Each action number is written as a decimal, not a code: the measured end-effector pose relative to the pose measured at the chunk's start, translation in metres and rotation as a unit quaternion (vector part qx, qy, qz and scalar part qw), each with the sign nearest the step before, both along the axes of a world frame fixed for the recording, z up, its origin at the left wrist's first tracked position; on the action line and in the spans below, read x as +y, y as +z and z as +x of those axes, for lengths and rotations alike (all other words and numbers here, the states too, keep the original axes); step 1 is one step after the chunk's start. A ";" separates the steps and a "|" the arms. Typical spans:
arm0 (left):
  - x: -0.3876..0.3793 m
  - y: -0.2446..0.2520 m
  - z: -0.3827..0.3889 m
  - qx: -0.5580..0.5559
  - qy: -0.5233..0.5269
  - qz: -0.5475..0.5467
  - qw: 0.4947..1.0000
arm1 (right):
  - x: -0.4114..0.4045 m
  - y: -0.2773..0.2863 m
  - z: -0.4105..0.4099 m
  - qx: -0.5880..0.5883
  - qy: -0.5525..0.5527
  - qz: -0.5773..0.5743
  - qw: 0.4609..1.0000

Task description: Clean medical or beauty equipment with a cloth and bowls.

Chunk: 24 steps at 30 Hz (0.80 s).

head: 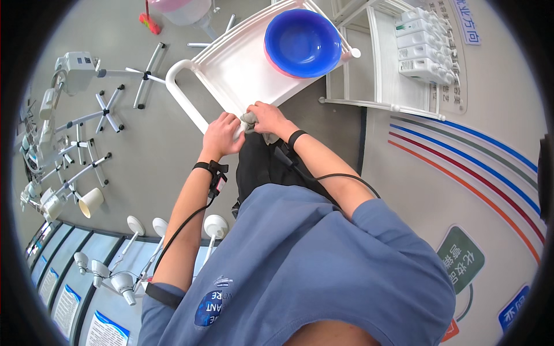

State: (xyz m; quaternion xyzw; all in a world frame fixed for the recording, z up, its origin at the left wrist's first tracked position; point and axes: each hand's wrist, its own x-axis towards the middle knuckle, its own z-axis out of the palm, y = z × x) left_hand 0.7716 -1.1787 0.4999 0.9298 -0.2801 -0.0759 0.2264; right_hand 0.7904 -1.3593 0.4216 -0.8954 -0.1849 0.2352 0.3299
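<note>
My right hand [269,117] is closed on a greyish-beige cloth [249,118] at the near corner of a white trolley [233,78]. Just left of it, my left hand [223,135] grips the end of the trolley's white tubular handle [186,97]. Part of the cloth hangs below my right hand, over my dark trousers. On the trolley's top tray, towards the far right, a blue plastic basin [303,43] sits in a pink one [277,67], of which only the rim's edge shows.
Right of the trolley stands a white shelf rack [381,104] with several white pump bottles [422,52], against a wall with coloured stripes. Wheeled lamp stands [106,112] and a cream bin [91,203] are on the left. A pink-and-white object [181,11] is beyond the trolley.
</note>
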 end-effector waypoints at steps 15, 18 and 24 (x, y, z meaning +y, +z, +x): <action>0.018 -0.001 -0.011 0.030 -0.054 0.061 0.996 | -0.097 0.130 0.081 -0.179 -0.155 0.257 0.937; 0.022 0.001 -0.006 0.019 -0.058 0.060 0.996 | -0.117 0.102 0.090 -0.299 -0.252 0.126 0.912; 0.019 -0.003 -0.001 -0.001 -0.067 0.077 0.995 | -0.100 0.049 0.073 -0.170 -0.110 -0.218 0.955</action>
